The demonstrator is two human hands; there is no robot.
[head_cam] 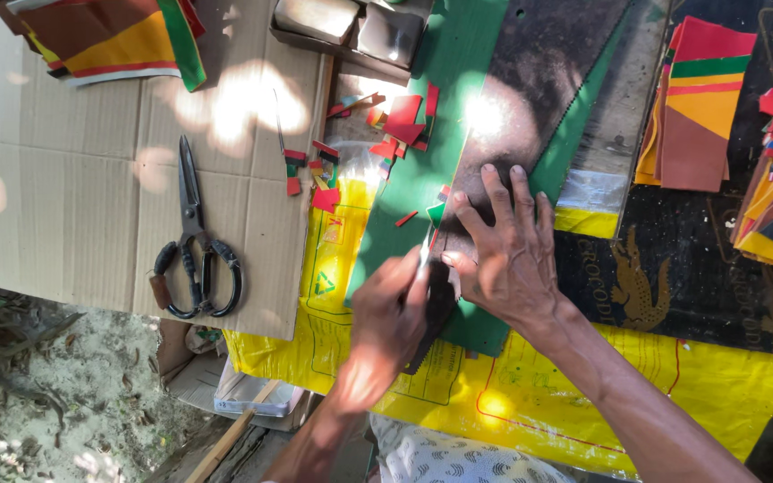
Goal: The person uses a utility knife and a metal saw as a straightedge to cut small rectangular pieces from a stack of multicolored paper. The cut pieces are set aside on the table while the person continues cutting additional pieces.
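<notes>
- The right hand (507, 255) lies flat and spread, fingers wide apart, pressing a dark saw blade (530, 98) down onto the green sheet (404, 192); it grips nothing, it only bears down.
- The left hand (391, 313) is closed around a dark-handled cutting tool (431, 309), whose tip sits at the saw blade's left edge, just beside the right thumb.
- The green sheet lies under the saw blade, on a yellow plastic sack (512, 394) that covers the tabletop.
- Risk, as I judge it: the right thumb and forefinger rest right at the cutting line, so a slip of the tool off the saw blade's edge could nick them.
- The saw blade serves as a straightedge; if the pressing hand eases, it could skid on the smooth sheet and the cut would wander.
- The left hand is blurred, so how firm its grip is cannot be told.
- Coloured scraps (395, 125) near the saw blade's upper left could catch under the sheet.
- The scissors (194, 241) lie well left of the saw blade, on cardboard (64, 179), out of harm's way.
</notes>
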